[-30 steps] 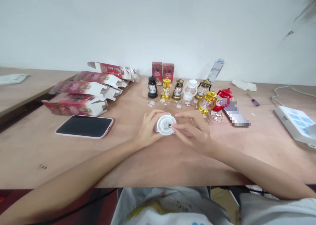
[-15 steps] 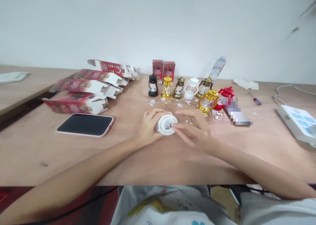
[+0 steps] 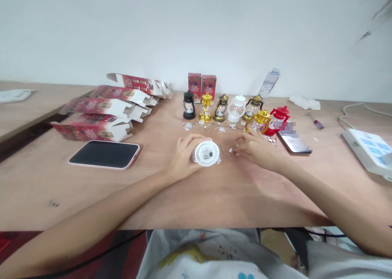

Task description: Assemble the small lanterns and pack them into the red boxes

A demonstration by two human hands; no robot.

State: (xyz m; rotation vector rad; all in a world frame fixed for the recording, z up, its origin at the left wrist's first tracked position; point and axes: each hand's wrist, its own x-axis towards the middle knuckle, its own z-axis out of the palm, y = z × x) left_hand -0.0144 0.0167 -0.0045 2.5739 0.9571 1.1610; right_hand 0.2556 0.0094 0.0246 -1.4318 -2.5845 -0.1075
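Note:
A small white lantern (image 3: 199, 158) is held in my left hand (image 3: 183, 155), its round underside turned up towards me. Small metal parts show in the open recess of its base. My right hand (image 3: 256, 149) is low over the table to the right, fingers stretched out and apart among small parts. Close to its fingertips lie a bent wire (image 3: 226, 153) and tiny pieces, too small to make out. Just beyond that hand stand a gold lantern (image 3: 259, 123) and a red lantern (image 3: 281, 114), both partly covered.
Black, gold, bronze and white lanterns (image 3: 235, 109) stand in a row, with small parts before them. Red boxes (image 3: 92, 127) lie left, behind a phone (image 3: 104, 154). Another phone (image 3: 295, 142), a screwdriver (image 3: 318, 124) and a white power strip (image 3: 369, 150) are on the right.
My right hand has left the lantern's base and moved right and away from me to the small parts. My left hand still holds the lantern in nearly the same place.

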